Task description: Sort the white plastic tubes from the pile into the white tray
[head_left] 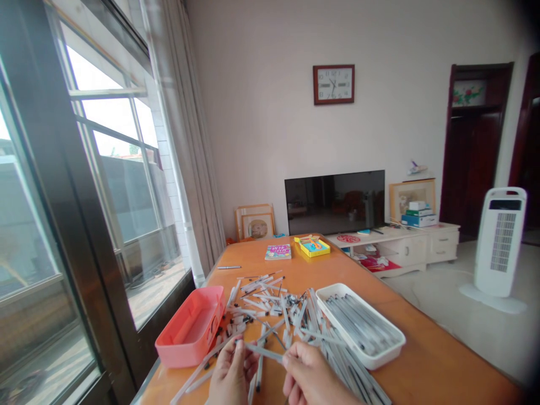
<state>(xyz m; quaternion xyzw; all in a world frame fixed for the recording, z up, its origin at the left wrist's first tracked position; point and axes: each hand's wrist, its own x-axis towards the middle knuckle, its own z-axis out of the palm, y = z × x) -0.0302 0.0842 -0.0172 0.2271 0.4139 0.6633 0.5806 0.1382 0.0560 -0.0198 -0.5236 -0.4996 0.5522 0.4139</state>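
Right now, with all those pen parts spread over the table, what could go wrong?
The slim pen barrel is pinched between the left hand and the right hand, so it might slip and get lost among the similar loose pen parts. Parts also lie right beside the white tray, so a careless sweep of the right hand could scatter them.

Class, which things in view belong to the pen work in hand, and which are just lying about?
Likely job: pen tube in right hand; loose pen parts; white tray; perhaps coral tray.

Apparently apart: book; yellow box; television; wall clock; fan.
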